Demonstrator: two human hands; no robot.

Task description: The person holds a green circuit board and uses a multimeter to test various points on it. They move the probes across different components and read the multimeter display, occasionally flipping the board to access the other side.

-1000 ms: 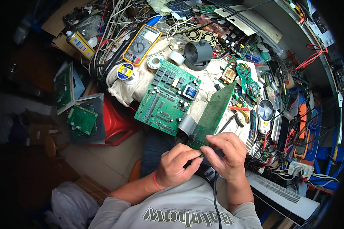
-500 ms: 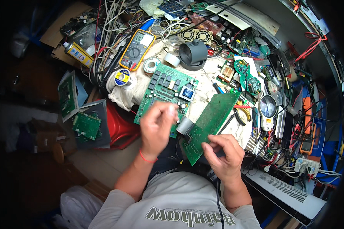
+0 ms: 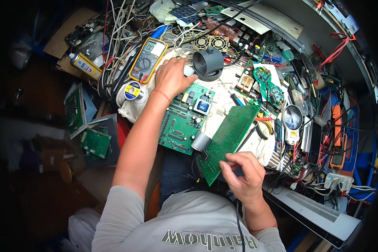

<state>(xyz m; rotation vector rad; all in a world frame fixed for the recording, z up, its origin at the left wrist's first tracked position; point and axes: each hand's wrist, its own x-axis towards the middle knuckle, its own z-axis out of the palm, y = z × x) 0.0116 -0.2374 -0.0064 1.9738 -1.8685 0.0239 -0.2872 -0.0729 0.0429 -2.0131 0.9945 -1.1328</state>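
My left hand (image 3: 172, 77) reaches across the bench, thumb and fingers around a white roll (image 3: 189, 71) that looks like tape. Below that forearm lies a green circuit board (image 3: 180, 126) with black chips and a blue-topped transformer (image 3: 203, 106). A second green circuit board (image 3: 231, 134) stands tilted, its underside facing me, against a grey cylinder (image 3: 201, 142). At its near right edge my right hand (image 3: 245, 174) is closed, thumb and forefinger pinched. What lies between these fingertips, if anything, cannot be made out.
A grey plastic pipe fitting (image 3: 208, 63) stands beyond the roll. To the left are a yellow multimeter (image 3: 148, 61) and a solder spool (image 3: 133, 90). Pliers (image 3: 261, 131), a magnifier (image 3: 292, 117) and tangled wires crowd the right. Stacked boards (image 3: 95, 142) sit lower left.
My left hand has moved away from me, from above the flat board to the white roll, and now covers the small wire spool. My right hand has stayed by the tilted board.
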